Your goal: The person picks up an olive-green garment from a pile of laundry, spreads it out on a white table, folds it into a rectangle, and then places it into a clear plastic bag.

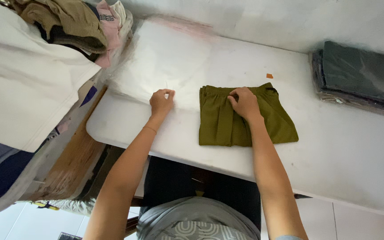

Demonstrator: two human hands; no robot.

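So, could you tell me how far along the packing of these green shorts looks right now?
Done: the olive shorts lie folded flat on the white table, and a stack of bagged dark garments sits at the far right. In hand: the right hand presses the waistband while the left hand pinches a clear plastic bag. Left: the shorts are not yet bagged.

A white, smooth-topped table (343, 146) with a rounded corner is set against a pale, scuffed plaster wall (263, 18). Soft daylight is spread evenly over the top. At the far right edge a stack of dark green garments in clear plastic bags (361, 75) is laid. To the left, a large cream cloth (18, 80) is draped beside a heap of crumpled brown and pink clothes (76, 22). A worn wooden board (74, 164) is seen below, and pale floor tiles (356, 222) are visible underneath.
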